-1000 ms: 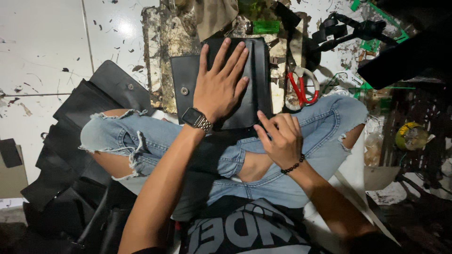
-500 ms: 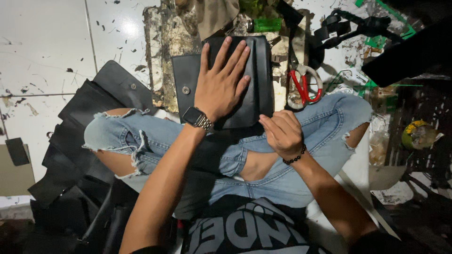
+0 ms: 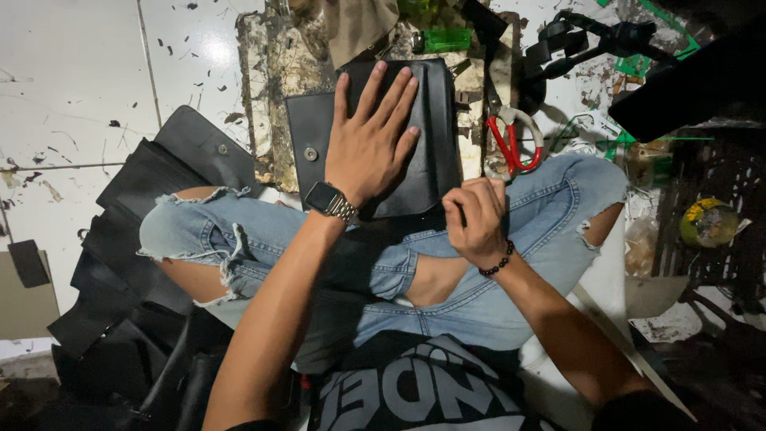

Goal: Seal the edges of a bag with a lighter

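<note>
— Black leather, smooth and slightly glossy: that is the folded piece [image 3: 427, 128] lying flat on a stained, crusted work board [image 3: 267, 96]. Where are the hands on it?

— The left hand [image 3: 369, 148] lies spread and flat on top, fingers apart, palm pressing down, a metal watch [image 3: 329, 201] at the wrist. The right hand [image 3: 475, 217] is curled closed at the piece's lower right corner, fingertips bent inward; whether it pinches the leather edge or a small tool, I cannot tell.

— And room around it?

— Tight. The piece's near edge meets the crossed legs in torn pale jeans [image 3: 383, 255]. On its left flap sits a round metal snap [image 3: 310, 154]. Just right of it lie red-handled scissors [image 3: 511, 144], and beyond the far edge a green lighter [image 3: 444, 38]. More black leather pieces [image 3: 152, 199] are stacked in a fan on the white tiled floor [image 3: 72, 80] to the left, which is flecked with dark scraps.

— Any containers?

— Only a dark crate-like frame [image 3: 710, 168] at right, with a yellowish round thing [image 3: 706, 222] inside; too dim to say more.
</note>
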